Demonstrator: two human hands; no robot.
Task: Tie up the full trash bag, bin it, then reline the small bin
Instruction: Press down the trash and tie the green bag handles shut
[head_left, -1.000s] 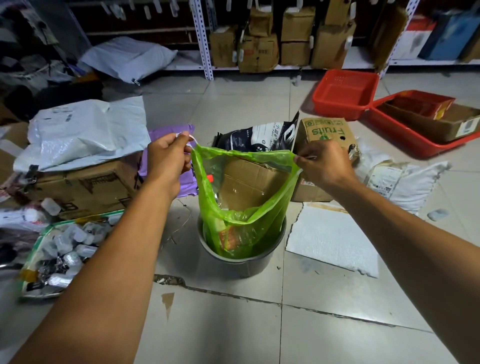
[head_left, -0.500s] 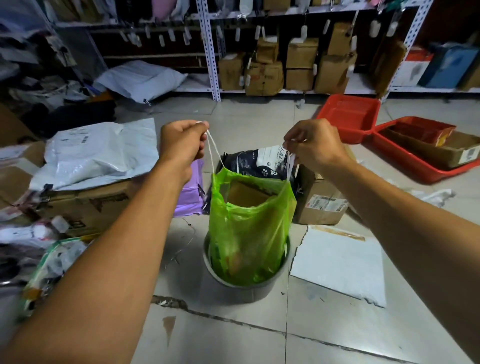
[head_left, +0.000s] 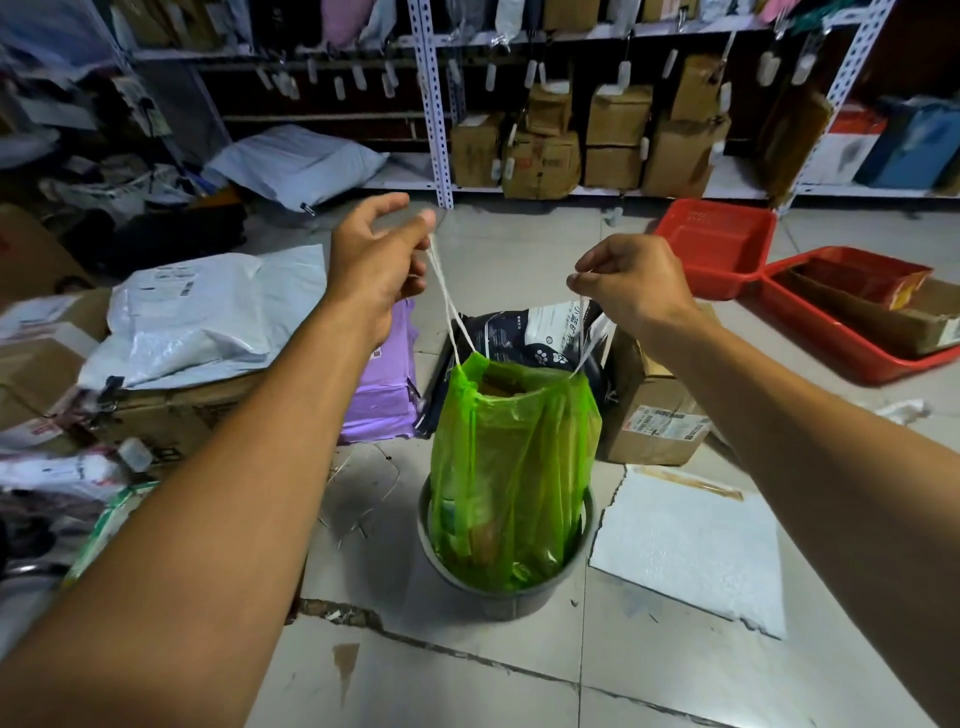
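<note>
A tiled floor (head_left: 498, 670) carries cardboard boxes (head_left: 545, 161) whose print is too blurred to read. The green trash bag (head_left: 511, 467) stands upright, long axis vertical, its bottom inside the small grey bin (head_left: 498, 597), mouth gathered and pointing up. Behind it a black pouch (head_left: 524, 338) shows paw prints. The left hand (head_left: 371, 265) and right hand (head_left: 631, 283) each pinch a white drawstring (head_left: 449, 301)

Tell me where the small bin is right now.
In the head view, the small grey bin stands on the floor tiles at lower centre, holding the green trash bag, with a white foam sheet just right of it.
</note>
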